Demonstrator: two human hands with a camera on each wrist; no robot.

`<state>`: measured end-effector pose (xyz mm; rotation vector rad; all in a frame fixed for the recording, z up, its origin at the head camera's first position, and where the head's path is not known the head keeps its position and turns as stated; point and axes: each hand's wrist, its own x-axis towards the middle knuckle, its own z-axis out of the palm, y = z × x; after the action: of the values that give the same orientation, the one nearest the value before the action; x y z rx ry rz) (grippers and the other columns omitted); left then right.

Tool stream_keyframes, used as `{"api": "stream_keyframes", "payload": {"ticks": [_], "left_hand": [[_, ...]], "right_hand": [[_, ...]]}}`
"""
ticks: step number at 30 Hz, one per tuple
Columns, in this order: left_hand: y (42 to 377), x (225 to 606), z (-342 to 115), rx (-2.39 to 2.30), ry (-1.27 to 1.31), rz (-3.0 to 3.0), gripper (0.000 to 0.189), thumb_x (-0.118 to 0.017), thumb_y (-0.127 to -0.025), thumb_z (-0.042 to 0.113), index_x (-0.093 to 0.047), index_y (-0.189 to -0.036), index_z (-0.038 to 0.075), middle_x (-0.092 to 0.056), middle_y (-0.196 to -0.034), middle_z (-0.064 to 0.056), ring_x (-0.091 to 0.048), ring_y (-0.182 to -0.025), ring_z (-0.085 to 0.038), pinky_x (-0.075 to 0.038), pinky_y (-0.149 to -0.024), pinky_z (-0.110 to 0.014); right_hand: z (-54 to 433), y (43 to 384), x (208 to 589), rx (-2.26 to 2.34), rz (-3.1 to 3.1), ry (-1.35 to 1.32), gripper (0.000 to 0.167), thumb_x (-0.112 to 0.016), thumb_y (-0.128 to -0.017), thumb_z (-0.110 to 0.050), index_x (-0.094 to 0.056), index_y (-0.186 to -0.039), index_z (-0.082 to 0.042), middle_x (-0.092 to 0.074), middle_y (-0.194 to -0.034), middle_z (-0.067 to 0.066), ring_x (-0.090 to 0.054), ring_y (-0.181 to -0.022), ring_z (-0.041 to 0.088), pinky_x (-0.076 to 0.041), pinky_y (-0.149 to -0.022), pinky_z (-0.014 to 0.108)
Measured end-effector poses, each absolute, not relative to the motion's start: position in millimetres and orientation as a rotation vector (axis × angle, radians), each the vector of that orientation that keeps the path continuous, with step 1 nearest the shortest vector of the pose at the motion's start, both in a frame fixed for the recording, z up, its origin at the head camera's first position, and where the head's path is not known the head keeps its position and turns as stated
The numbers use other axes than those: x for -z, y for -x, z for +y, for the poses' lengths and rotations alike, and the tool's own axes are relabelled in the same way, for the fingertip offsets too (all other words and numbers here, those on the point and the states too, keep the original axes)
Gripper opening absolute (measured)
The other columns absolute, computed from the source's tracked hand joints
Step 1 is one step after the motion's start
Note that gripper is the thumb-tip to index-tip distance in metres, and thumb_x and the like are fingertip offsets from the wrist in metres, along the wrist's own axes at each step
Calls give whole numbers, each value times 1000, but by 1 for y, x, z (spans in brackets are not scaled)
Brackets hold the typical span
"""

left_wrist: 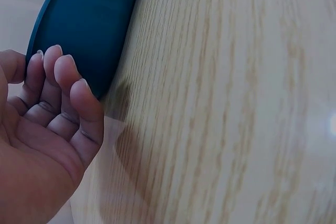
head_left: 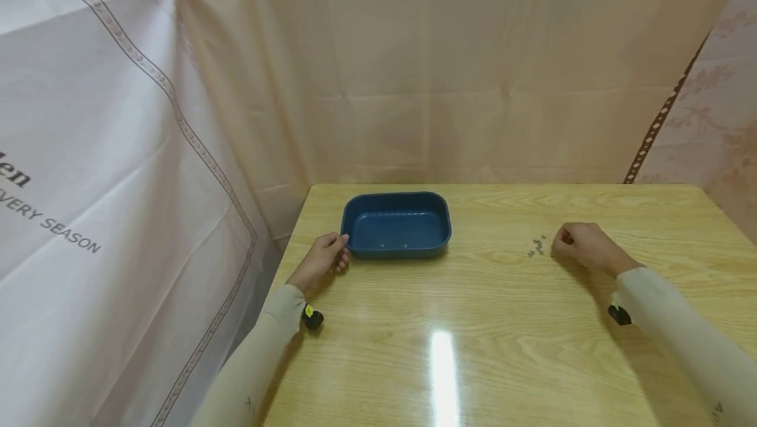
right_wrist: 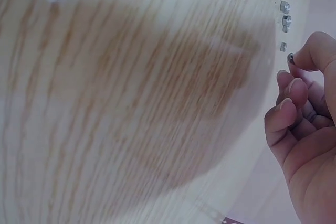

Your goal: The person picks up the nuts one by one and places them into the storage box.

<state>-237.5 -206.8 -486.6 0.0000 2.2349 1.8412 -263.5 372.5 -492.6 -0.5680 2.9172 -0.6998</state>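
Observation:
A dark blue rectangular basin [head_left: 396,253] stands near the back left of the table. My left hand [head_left: 324,257] pinches its left rim between thumb and fingers; in the left wrist view the fingers [left_wrist: 79,98] curl up against the basin's side [left_wrist: 89,24]. Two small nuts [head_left: 382,246] lie inside it. To the right, several small silver hex nuts [head_left: 538,246] are scattered on the wood. Just beside them is my right hand [head_left: 582,245], its thumb and forefinger pinching one small nut [right_wrist: 291,57]. In the right wrist view more loose nuts [right_wrist: 285,8] lie beyond the fingertips.
The wood-grain table [head_left: 508,335] carries a bright light reflection toward its front. Hanging cloth [head_left: 414,72] closes off the back, with printed cloth [head_left: 118,217] along the left side and more at the right.

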Motion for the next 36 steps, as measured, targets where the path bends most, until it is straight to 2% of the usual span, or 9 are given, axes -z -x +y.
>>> {"api": "stream_keyframes", "payload": {"ticks": [22, 36], "left_hand": [[236, 486, -206, -1839, 2, 2235, 35, -50, -111, 32, -56, -97, 1, -59, -82, -8, -53, -66, -16, -48, -59, -27], [236, 485, -207, -1819, 2, 2241, 35, -49, -111, 32, -57, -97, 2, -59, -82, -8, -53, -66, -16, -48, -59, -27]], "right_hand": [[365, 264, 489, 696, 2968, 604, 13, -58, -102, -10, -65, -94, -2, -63, -82, 2, -51, -71, 17, -44, -64, 35], [350, 263, 477, 752, 2998, 664, 16, -57, -103, -11, -67, -95, -2, -64, -81, 2, -50, -66, 15, -43, -62, 32]]}}
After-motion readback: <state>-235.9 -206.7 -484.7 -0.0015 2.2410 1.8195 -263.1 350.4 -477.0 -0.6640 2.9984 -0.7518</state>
